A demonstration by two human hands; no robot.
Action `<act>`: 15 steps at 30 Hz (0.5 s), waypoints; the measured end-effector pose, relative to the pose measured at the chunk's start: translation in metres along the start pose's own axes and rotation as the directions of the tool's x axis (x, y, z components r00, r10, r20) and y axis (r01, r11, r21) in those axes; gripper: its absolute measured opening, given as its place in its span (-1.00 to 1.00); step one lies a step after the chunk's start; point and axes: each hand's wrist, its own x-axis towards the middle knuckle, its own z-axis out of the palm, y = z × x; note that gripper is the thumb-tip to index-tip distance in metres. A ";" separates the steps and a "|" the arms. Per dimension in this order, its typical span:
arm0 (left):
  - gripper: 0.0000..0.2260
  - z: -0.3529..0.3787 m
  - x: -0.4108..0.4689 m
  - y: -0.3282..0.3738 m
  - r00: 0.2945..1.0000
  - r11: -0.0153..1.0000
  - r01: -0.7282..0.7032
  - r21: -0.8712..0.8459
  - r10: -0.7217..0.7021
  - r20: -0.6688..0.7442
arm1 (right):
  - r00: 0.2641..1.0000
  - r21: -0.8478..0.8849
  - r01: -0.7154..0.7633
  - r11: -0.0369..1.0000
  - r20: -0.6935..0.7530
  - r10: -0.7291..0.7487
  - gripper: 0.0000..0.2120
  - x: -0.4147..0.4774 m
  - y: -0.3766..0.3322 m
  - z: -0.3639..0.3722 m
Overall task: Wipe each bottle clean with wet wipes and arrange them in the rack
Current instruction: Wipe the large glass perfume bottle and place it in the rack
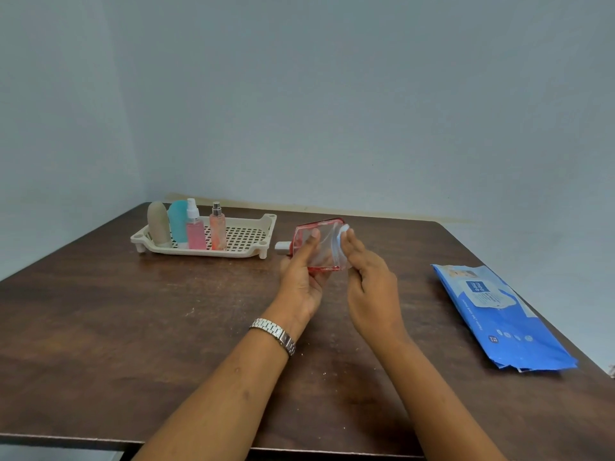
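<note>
My left hand (301,274) grips a flat clear pouch bottle with a red rim (324,251), held above the table on its side with its white cap (282,246) pointing left. My right hand (369,277) presses a white wet wipe (342,232) against the pouch's upper right part, fingers curled round the wipe. A cream slotted rack (253,239) stands at the back left. In its left half stand a beige bottle (159,227), a teal bottle (178,224), a pink spray bottle (195,231) and a slim peach spray bottle (218,229).
A blue pack of wet wipes (499,314) lies flat on the right side of the dark wooden table (133,327), near its right edge. The wall runs close behind the rack. The table's front edge is near my forearms.
</note>
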 end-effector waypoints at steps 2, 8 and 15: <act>-0.63 -0.002 0.003 0.004 1.000 1.000 -0.016 -0.017 0.016 0.010 | 1.000 0.071 0.021 0.997 -0.022 -0.019 -0.53 -0.010 0.001 0.002; -0.57 0.001 0.003 0.009 0.998 0.997 -0.063 -0.046 0.063 0.008 | 0.967 0.657 -0.172 0.735 -0.030 0.253 -0.62 -0.014 -0.009 0.005; -0.42 -0.002 0.007 0.013 0.993 0.986 -0.120 -0.119 0.119 -0.010 | 0.961 0.649 -0.269 0.711 0.131 0.243 -0.67 -0.019 -0.011 0.008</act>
